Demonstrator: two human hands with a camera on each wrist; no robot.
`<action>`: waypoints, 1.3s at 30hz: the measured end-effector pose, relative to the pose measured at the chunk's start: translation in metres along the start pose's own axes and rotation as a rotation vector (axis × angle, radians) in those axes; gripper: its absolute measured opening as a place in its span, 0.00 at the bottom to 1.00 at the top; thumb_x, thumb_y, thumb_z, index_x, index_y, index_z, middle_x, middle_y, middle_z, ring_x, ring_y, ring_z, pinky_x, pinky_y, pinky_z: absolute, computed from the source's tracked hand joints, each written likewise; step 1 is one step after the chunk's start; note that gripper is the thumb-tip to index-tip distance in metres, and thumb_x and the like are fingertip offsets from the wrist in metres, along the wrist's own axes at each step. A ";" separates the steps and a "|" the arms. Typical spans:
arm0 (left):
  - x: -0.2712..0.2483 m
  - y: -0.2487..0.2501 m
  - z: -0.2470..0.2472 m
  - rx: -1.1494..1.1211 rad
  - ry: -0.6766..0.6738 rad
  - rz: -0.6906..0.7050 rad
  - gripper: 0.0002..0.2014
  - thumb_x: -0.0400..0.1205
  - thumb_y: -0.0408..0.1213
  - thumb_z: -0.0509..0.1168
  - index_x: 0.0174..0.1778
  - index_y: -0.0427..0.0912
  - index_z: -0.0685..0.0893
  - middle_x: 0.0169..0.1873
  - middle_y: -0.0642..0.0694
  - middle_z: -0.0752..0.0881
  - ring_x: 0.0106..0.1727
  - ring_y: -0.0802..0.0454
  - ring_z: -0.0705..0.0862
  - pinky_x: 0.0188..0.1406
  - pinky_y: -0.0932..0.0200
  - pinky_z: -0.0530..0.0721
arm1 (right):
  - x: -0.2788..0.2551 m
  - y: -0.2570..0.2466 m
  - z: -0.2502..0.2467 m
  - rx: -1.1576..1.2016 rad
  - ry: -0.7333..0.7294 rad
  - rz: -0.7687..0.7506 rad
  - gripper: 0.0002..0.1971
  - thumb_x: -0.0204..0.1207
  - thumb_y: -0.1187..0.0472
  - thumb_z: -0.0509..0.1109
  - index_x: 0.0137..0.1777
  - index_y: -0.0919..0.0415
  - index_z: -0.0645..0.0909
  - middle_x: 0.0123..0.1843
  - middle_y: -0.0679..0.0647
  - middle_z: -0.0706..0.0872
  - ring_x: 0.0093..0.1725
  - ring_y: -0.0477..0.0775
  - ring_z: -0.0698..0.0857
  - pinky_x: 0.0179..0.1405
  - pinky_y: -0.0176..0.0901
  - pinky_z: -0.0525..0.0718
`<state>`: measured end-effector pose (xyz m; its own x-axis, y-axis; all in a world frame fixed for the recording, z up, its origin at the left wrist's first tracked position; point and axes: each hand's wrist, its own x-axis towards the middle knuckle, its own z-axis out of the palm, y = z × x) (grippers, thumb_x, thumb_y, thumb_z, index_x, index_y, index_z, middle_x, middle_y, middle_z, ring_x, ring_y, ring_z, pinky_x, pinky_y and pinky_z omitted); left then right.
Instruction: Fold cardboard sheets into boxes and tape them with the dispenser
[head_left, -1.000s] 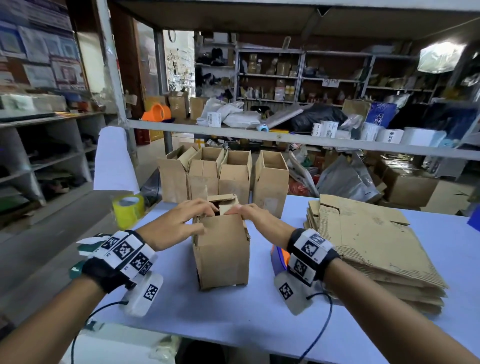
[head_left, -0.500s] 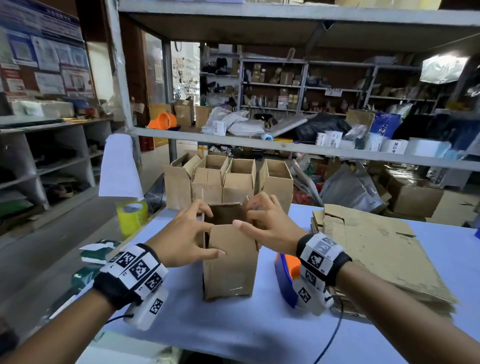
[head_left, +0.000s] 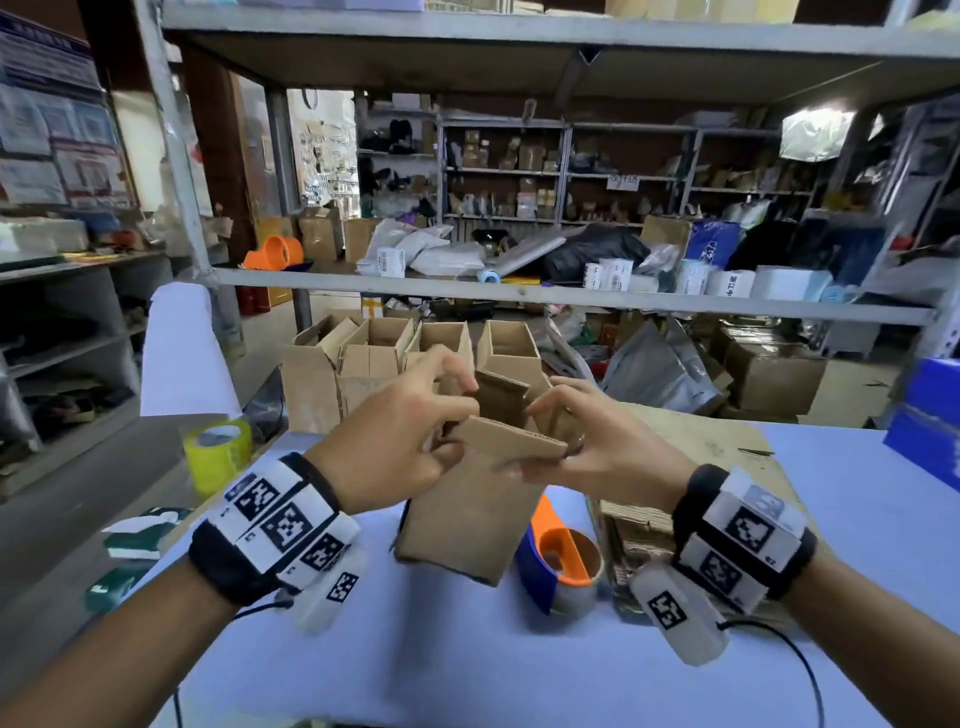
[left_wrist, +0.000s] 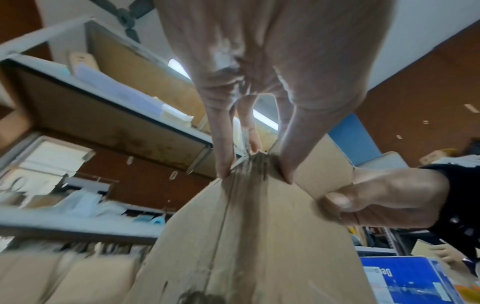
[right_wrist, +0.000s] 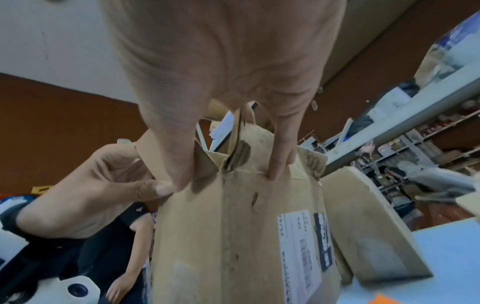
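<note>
Both hands (head_left: 395, 441) (head_left: 597, 447) pinch the box's (head_left: 467, 525) top flaps.

My left hand (head_left: 395, 441) and right hand (head_left: 597, 447) cover the box's (head_left: 467, 525) top corners, so I can't see how its flaps meet between them. Just below my right wrist, the tape dispenser (head_left: 563, 558) sits half hidden behind the box. The label (right_wrist: 303, 246) print is unreadable.
</note>
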<state>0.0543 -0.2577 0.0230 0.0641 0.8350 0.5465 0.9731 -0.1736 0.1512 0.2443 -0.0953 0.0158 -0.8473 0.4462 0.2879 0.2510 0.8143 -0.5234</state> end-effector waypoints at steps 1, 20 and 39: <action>0.013 0.007 -0.004 0.020 0.018 0.040 0.05 0.75 0.30 0.74 0.39 0.41 0.83 0.63 0.49 0.74 0.52 0.51 0.84 0.50 0.53 0.84 | -0.001 0.001 -0.012 -0.012 0.055 -0.008 0.31 0.62 0.42 0.87 0.62 0.53 0.81 0.68 0.47 0.79 0.68 0.44 0.77 0.65 0.47 0.81; 0.248 -0.026 0.074 0.088 0.043 -0.159 0.09 0.79 0.39 0.74 0.53 0.45 0.93 0.38 0.50 0.80 0.44 0.44 0.83 0.40 0.57 0.75 | 0.106 0.112 -0.121 -0.321 0.491 0.185 0.31 0.66 0.66 0.86 0.64 0.61 0.72 0.59 0.56 0.77 0.62 0.59 0.79 0.51 0.39 0.71; 0.232 -0.074 0.172 0.096 -0.155 -0.275 0.23 0.82 0.38 0.60 0.75 0.49 0.75 0.87 0.53 0.58 0.64 0.35 0.83 0.62 0.41 0.82 | 0.148 0.182 -0.079 -0.190 0.104 0.314 0.43 0.77 0.71 0.72 0.88 0.67 0.52 0.89 0.60 0.53 0.87 0.56 0.59 0.72 0.29 0.60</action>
<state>0.0353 0.0386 -0.0025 -0.1787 0.9145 0.3629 0.9745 0.1137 0.1932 0.2017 0.1483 0.0265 -0.6655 0.7125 0.2224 0.5817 0.6818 -0.4437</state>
